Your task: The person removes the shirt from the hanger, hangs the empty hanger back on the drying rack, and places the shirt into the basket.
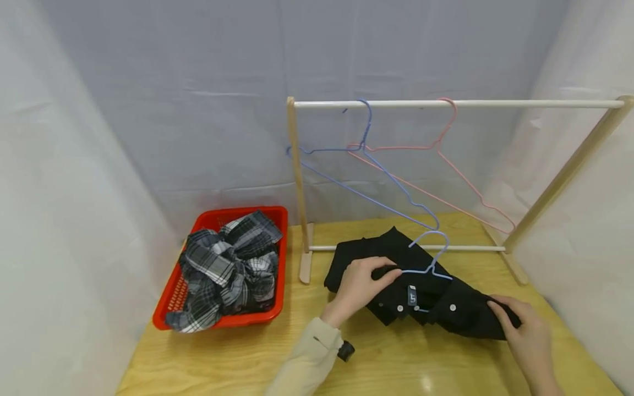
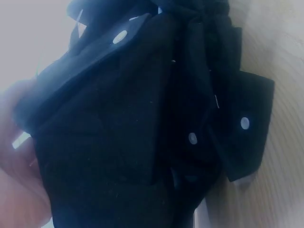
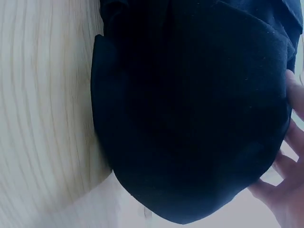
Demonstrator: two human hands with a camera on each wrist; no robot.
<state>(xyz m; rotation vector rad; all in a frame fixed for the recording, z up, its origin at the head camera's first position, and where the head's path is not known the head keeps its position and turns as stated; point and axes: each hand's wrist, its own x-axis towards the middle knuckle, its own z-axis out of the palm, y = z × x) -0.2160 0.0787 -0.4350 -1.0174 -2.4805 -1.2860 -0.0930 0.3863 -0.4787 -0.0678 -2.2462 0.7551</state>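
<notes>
A black button-up shirt [image 1: 465,313] is spread over a pale blue hanger [image 1: 432,264], whose hook stands up from the neck opening. My left hand [image 1: 364,283] pinches the cloth at the shirt's left shoulder, close to the hanger's arm. At the other shoulder, my right hand [image 1: 527,330] holds the cloth between thumb and fingers. White buttons [image 1: 453,308] and a dark neck label [image 1: 412,295] face me. In the left wrist view, the collar flap [image 2: 247,123] hangs near the table; in the right wrist view, fingers [image 3: 289,142] lie along the cloth's edge.
Behind the shirt stands a rack with a white rail [image 1: 406,104] and wooden posts. A blue hanger [image 1: 366,148] and a pink hanger [image 1: 438,146] hang on it. Left of it, a red basket [image 1: 282,275] holds crumpled plaid cloth [image 1: 213,264]. White sheeting surrounds the wooden table [image 1: 223,363].
</notes>
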